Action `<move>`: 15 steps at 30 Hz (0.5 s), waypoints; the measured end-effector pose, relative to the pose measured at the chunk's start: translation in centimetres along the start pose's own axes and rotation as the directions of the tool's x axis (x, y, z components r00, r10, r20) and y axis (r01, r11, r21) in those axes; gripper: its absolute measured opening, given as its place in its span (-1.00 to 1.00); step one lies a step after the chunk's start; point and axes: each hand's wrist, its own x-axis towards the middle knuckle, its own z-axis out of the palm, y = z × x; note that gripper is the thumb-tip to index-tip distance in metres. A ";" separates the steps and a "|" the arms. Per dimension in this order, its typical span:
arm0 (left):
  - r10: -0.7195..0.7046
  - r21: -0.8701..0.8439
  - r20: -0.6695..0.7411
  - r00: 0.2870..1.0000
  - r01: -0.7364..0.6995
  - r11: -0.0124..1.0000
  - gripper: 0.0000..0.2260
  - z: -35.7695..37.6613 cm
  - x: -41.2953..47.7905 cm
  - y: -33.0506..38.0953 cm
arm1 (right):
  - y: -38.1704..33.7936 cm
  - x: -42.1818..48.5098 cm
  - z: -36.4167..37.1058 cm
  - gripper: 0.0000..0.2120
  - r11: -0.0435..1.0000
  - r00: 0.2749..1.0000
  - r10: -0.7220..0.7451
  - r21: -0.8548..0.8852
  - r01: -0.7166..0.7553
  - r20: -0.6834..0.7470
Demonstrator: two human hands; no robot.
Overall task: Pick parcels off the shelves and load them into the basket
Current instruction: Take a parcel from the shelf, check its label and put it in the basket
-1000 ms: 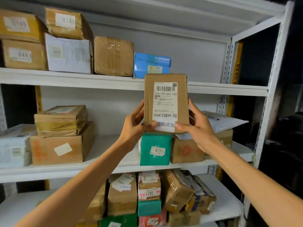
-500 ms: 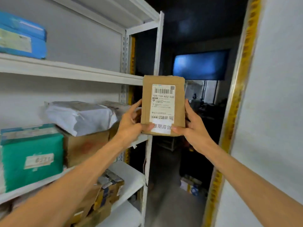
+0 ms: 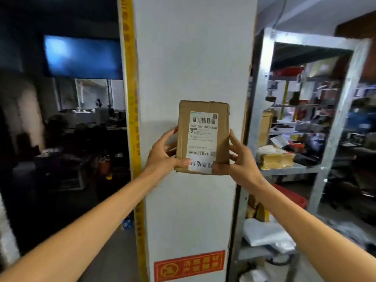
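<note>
A small brown cardboard parcel (image 3: 203, 123) with a white barcode label is held upright at chest height in front of me. My left hand (image 3: 162, 155) grips its lower left edge, thumb on the front. My right hand (image 3: 238, 157) grips its lower right edge, thumb on the white sticker at the bottom. No basket is in view.
A white pillar (image 3: 189, 58) with yellow tape (image 3: 130, 98) on its left corner and a red sign (image 3: 189, 265) low down stands straight ahead. A metal rack (image 3: 337, 119) with cluttered shelves and parcels is on the right. A dark room lies to the left.
My view has swung right, away from the white parcel shelves, past the dark doorway to the pillar. Both hands have kept the same hold on the parcel.
</note>
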 end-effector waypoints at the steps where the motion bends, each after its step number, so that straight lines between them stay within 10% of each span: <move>1: 0.003 -0.020 0.063 0.998 -0.002 1.000 -0.13 2.2 1.1 -0.5 | 0.6 -0.6 -2.1 0.00 0.999 0.999 0.017 -0.034 -0.019 -0.051; 15: 0.141 -0.293 0.738 0.660 0.125 0.948 -0.10 33.9 1.5 -4.4 | 1.7 -16.7 -19.7 0.00 0.875 0.617 0.143 -0.193 -0.444 -0.773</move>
